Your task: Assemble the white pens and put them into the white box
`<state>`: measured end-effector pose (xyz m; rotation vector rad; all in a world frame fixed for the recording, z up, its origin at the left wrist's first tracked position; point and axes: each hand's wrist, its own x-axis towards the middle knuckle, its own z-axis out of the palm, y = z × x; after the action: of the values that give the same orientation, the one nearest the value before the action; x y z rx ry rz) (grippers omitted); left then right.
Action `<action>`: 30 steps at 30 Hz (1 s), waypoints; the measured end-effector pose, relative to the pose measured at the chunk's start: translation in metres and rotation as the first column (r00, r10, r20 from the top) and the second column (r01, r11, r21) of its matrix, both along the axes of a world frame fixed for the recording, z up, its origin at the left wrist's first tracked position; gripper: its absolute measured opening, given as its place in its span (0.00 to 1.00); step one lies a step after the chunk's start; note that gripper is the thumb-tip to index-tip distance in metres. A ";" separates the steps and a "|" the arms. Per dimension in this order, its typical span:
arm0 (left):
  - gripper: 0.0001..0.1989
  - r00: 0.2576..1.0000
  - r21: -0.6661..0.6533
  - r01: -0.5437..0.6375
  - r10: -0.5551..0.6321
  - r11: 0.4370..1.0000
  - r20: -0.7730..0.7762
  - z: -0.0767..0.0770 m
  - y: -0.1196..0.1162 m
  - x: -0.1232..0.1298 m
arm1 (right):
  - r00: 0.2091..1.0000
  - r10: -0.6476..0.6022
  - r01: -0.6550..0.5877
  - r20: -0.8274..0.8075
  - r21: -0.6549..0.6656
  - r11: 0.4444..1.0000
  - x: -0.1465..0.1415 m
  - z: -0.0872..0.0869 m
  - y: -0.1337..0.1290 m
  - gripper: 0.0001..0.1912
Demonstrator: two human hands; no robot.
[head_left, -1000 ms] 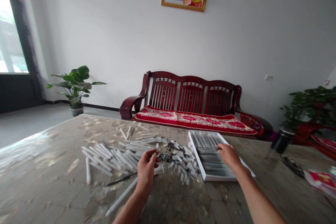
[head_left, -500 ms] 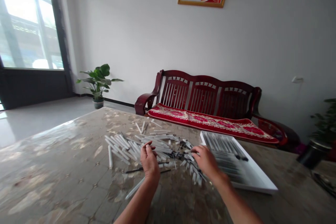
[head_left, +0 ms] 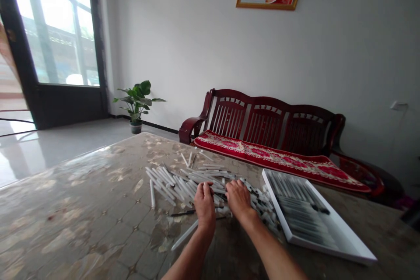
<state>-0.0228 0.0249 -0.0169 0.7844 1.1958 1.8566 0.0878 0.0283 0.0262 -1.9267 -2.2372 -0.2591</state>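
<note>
Many whitish, translucent pen-like tubes [head_left: 164, 181] lie in a loose pile on the patterned table [head_left: 82, 210]. Over the pile's right part, my left hand [head_left: 205, 203] has its fingers curled together; whatever they hold is too small to make out. My right hand [head_left: 238, 197] is close beside it, fingers bent down over the pile, their tips hidden. Small clear and black pieces [head_left: 262, 201] are scattered right of my right hand. Further right, a white tray [head_left: 348, 232] holds rows of similar tubes with dark parts.
Beyond the table stands a dark red wooden bench [head_left: 265, 122] with a red patterned cover [head_left: 278, 153]. A potted plant [head_left: 136, 100] stands on the floor at the left, near a glass door [head_left: 55, 39]. A single tube [head_left: 183, 236] lies near my left forearm.
The view has turned left, so the scene sits further right. My right hand has moved left, away from the tray and nearer my left hand.
</note>
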 end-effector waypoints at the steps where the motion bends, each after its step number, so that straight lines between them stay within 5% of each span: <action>1: 0.19 1.000 -0.008 0.026 -0.026 1.000 -0.013 0.001 -0.001 0.001 | 1.000 -0.016 0.016 -0.019 0.013 1.000 0.004 0.000 -0.001 0.07; 6: 0.15 0.976 -0.074 0.190 -0.196 0.979 -0.093 0.004 -0.009 0.011 | 0.961 -0.080 0.107 -0.265 0.091 0.990 0.021 0.001 -0.012 0.07; 11: 0.18 0.938 -0.028 0.344 -0.345 0.939 -0.045 0.009 -0.015 0.021 | 0.926 0.112 -0.070 -0.362 0.128 0.989 0.027 -0.001 -0.028 0.08; 14: 0.19 0.942 -0.046 0.336 -0.335 0.941 0.034 0.012 -0.017 0.021 | 0.902 -0.006 0.044 -0.432 0.077 0.996 0.041 -0.005 -0.035 0.10; 20: 0.20 0.931 -0.082 0.342 -0.326 0.936 0.162 0.013 -0.017 0.019 | 0.961 -0.220 0.223 -0.168 -0.004 0.975 0.065 -0.012 -0.046 0.06; 26: 0.20 0.932 -0.059 0.326 -0.310 0.944 0.190 0.006 -0.013 0.024 | 0.975 -0.216 0.217 -0.059 0.026 0.976 0.055 -0.014 -0.049 0.06; 30: 0.18 0.914 -0.091 0.327 -0.291 0.941 0.282 0.008 -0.012 0.020 | 0.976 -0.176 0.192 -0.126 0.123 0.974 0.053 -0.015 -0.048 0.05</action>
<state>-0.0026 0.0131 -0.0089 0.5882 0.9544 1.5437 0.1408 -0.0197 0.0115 -2.0236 -1.9206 -0.3078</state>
